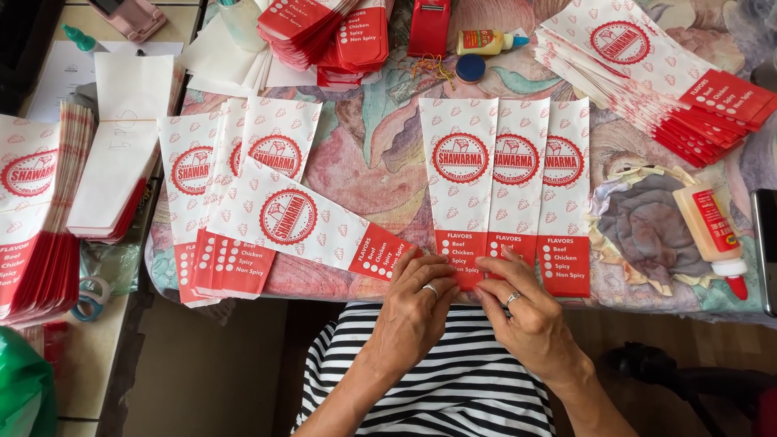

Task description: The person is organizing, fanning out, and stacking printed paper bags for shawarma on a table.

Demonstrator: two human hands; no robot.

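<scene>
Three long white-and-red paper sleeves lie side by side, overlapping, on the cloth-covered table. Both hands rest on their red lower ends at the near table edge. My left hand presses its fingertips on the bottom of the leftmost sleeve. My right hand touches the bottom of the middle sleeve. Each hand wears a ring. Neither hand lifts or grips anything. To the left, one more sleeve lies slanted over a small fanned pile.
Stacks of the same sleeves sit at the far right, top centre and far left. A glue bottle lies on a rag at right. Another glue bottle, a red dispenser and scissors are nearby.
</scene>
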